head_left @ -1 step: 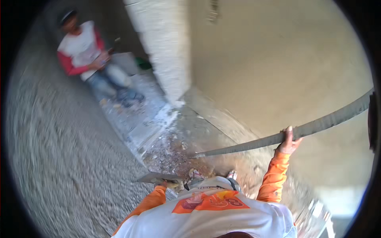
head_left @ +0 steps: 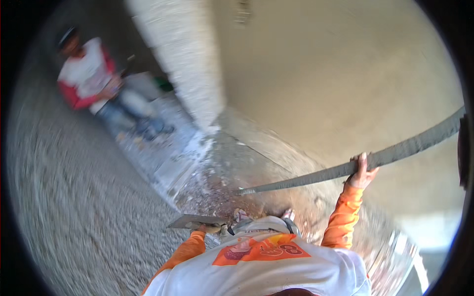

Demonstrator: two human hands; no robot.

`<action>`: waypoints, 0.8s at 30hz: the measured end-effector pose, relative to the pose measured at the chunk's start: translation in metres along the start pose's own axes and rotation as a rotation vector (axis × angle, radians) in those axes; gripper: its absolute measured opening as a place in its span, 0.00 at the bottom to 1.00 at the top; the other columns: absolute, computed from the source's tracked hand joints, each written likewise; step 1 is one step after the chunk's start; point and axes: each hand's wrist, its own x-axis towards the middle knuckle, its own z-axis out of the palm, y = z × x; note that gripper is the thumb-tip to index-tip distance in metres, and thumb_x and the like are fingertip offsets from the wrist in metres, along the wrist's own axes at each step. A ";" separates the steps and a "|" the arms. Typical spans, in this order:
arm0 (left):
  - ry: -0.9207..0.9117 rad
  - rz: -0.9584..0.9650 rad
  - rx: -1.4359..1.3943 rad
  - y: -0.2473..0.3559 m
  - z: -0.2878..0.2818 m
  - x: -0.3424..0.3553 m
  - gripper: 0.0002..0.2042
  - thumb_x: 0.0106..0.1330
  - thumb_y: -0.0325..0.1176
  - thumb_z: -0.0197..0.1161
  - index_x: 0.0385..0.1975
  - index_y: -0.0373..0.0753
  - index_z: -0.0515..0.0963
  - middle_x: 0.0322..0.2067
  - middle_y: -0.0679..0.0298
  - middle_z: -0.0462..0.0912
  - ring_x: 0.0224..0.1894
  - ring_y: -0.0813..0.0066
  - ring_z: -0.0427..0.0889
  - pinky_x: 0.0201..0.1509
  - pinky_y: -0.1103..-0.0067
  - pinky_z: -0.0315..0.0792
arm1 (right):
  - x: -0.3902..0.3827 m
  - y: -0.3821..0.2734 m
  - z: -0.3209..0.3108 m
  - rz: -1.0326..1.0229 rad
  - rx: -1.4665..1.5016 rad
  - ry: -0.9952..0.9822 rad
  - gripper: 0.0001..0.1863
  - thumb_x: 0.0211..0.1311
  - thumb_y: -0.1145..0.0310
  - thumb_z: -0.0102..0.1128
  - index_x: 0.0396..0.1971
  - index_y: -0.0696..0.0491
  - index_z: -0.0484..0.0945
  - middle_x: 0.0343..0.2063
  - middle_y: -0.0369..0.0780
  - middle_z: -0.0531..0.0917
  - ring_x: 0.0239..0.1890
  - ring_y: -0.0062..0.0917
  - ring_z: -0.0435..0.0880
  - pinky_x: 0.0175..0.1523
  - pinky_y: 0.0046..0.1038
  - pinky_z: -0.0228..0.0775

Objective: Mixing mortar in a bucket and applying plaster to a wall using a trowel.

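Two full hands: one grey plate, one long bar

Farthest left, a co-worker (head_left: 86, 79) is blurred; what their hands hold is hard to make out. Beside the left edge of the floor (head_left: 256, 155), where a rough grey wall (head_left: 74, 197) stands, the left hand (head_left: 201, 229) grips a flat grey plate (head_left: 190, 221). Its fingers are mostly hidden by the plate, whose long axis runs roughly left to right, the free end pointing at the rough wall. Next comes a long grey bar (head_left: 301, 181), its narrow end over the littered floor ahead of the feet; whether it touches down, I cannot tell. Its long axis slants up rightward across a smooth wall (head_left: 335, 74), the far end cut off. The right hand (head_left: 362, 176) grips it, fingers wrapped around, partly hidden behind.
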 end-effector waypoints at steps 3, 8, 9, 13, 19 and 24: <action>-0.109 -0.111 -0.141 0.079 -0.048 0.018 0.27 0.52 0.56 0.55 0.46 0.41 0.70 0.47 0.59 0.71 0.47 0.64 0.69 0.50 0.71 0.62 | 0.009 -0.064 -0.100 -0.240 -0.065 0.233 0.21 0.51 0.72 0.58 0.44 0.64 0.64 0.25 0.41 0.75 0.26 0.26 0.77 0.34 0.25 0.72; -0.207 -0.105 -0.060 0.211 -0.065 0.020 0.28 0.52 0.57 0.56 0.47 0.42 0.70 0.42 0.60 0.73 0.43 0.65 0.70 0.46 0.71 0.64 | -0.002 -0.144 -0.265 -0.320 -0.094 0.594 0.25 0.49 0.73 0.60 0.46 0.61 0.61 0.30 0.43 0.72 0.25 0.27 0.76 0.33 0.28 0.71; -0.207 -0.100 -0.029 0.233 -0.063 0.017 0.29 0.51 0.57 0.56 0.47 0.42 0.70 0.42 0.60 0.73 0.42 0.66 0.71 0.45 0.71 0.64 | -0.009 -0.160 -0.290 -0.320 -0.139 0.709 0.25 0.48 0.73 0.60 0.46 0.61 0.61 0.30 0.43 0.72 0.24 0.27 0.76 0.33 0.28 0.71; -0.236 -0.026 0.070 0.351 -0.010 -0.005 0.29 0.51 0.58 0.56 0.47 0.42 0.69 0.38 0.60 0.75 0.39 0.66 0.72 0.42 0.72 0.66 | -0.023 -0.202 -0.409 -0.420 -0.338 1.018 0.24 0.47 0.71 0.61 0.44 0.60 0.62 0.26 0.41 0.73 0.24 0.27 0.75 0.32 0.28 0.72; -0.300 0.126 0.168 0.515 0.099 -0.058 0.31 0.50 0.59 0.57 0.48 0.43 0.68 0.33 0.61 0.77 0.34 0.68 0.74 0.36 0.72 0.68 | -0.046 -0.249 -0.531 -0.640 -0.543 1.328 0.19 0.44 0.70 0.65 0.34 0.56 0.66 0.23 0.39 0.73 0.23 0.25 0.76 0.30 0.26 0.73; -0.407 0.262 0.283 0.657 0.201 -0.111 0.32 0.49 0.60 0.58 0.48 0.43 0.68 0.29 0.61 0.78 0.30 0.69 0.75 0.32 0.72 0.70 | -0.055 -0.263 -0.614 -0.726 -0.863 1.567 0.21 0.45 0.68 0.66 0.36 0.57 0.66 0.25 0.39 0.74 0.23 0.25 0.76 0.30 0.26 0.73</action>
